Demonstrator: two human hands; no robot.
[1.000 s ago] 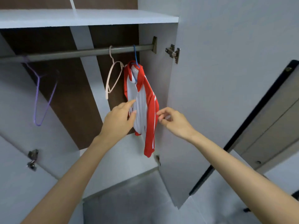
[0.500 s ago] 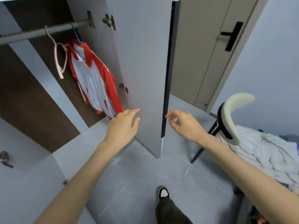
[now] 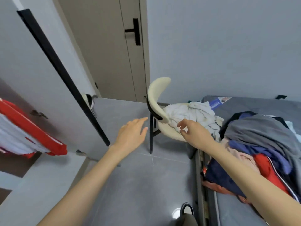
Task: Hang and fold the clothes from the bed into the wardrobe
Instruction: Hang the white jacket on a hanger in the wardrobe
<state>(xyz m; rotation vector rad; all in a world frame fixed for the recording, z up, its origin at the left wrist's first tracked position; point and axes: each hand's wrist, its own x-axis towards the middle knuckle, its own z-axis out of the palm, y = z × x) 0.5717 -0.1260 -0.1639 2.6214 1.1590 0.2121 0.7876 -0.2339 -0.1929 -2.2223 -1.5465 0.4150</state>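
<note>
Both hands were out in front and free of any load. Left hand was flat with fingers straight and together, over the grey tile floor, near the black leg of the chair. Right hand had fingers loosely curled with nothing between them, in front of the chair's seat edge and the crumpled white cloth heaped on the seat; couldn't tell if the fingertips touched the cloth. Clothes pile sat on the bed at right: grey on top, blue, navy, pink and red underneath, some of it spilling over the near edge. Red-and-white shirt hung at far left inside the wardrobe, only its lower part in frame. Wardrobe door stood open, grey with a black edge strip. Blue-and-white label lay on the mattress behind the chair; the print was too blurred to read. Beige room door with a black bar handle stood behind. One black-and-white shoe showed at bottom.
</note>
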